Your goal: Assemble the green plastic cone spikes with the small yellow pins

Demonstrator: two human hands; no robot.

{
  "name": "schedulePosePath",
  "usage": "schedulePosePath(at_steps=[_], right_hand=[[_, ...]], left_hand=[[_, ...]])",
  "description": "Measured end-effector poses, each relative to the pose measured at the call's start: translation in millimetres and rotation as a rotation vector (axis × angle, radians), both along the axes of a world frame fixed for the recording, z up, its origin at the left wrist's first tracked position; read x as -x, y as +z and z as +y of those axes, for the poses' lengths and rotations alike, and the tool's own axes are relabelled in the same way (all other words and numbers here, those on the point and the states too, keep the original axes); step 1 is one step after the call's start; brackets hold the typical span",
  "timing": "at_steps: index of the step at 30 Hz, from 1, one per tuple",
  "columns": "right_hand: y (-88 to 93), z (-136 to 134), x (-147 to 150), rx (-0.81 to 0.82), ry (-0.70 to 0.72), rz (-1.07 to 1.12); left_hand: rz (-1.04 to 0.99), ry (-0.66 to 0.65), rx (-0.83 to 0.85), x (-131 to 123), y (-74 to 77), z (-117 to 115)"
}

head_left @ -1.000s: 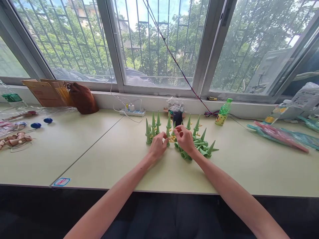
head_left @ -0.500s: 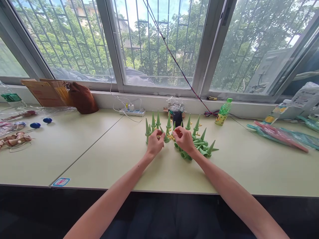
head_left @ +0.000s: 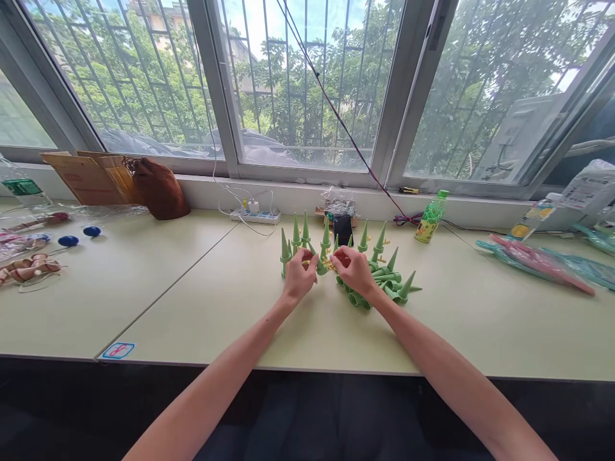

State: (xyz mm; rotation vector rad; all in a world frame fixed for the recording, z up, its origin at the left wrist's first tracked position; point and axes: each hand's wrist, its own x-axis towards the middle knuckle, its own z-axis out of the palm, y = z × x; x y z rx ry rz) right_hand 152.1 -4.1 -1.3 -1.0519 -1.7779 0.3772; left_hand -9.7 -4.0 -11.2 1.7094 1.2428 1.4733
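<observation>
My left hand (head_left: pixel 300 275) is closed on a green plastic spike (head_left: pixel 321 266), which tilts with its point up and to the left. Facing it, my right hand (head_left: pixel 355 270) is pinched beside small yellow valve-like pieces (head_left: pixel 328 262); whatever lies between its fingertips is too small to make out. Several green cone spikes (head_left: pixel 305 229) stand upright behind my left hand. More upright spikes (head_left: pixel 379 241), some with yellow pieces at their sides, are behind my right hand. Under and beside my right wrist lies a heap of green hollow cones (head_left: pixel 389 282).
A black phone-like object (head_left: pixel 343 229) stands behind the spikes. A power strip (head_left: pixel 254 216) and a green bottle (head_left: pixel 431 216) are along the back. To the left are a brown pouch (head_left: pixel 158 189) and blue balls (head_left: pixel 68 241); plastic-wrapped items (head_left: pixel 542 259) lie at right.
My right hand's fingertips have shifted very slightly. The left hand and the spike in it stay nearly where they were.
</observation>
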Motion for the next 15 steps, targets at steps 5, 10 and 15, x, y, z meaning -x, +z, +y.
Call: schedulePosePath(at_steps=[5, 10, 15], right_hand=[[-2.9, 2.7, -2.1, 0.046, 0.105, -0.033], [-3.0, 4.0, -6.8, 0.103, 0.198, -0.056], [-4.9, 6.5, -10.9, 0.148, 0.276, -0.05]], left_hand=[[-0.004, -0.017, 0.006, 1.1, -1.5, 0.6], [0.016, -0.017, 0.005, 1.4, -2.2, 1.0], [0.069, 0.021, -0.009, 1.5, -3.0, 2.1]])
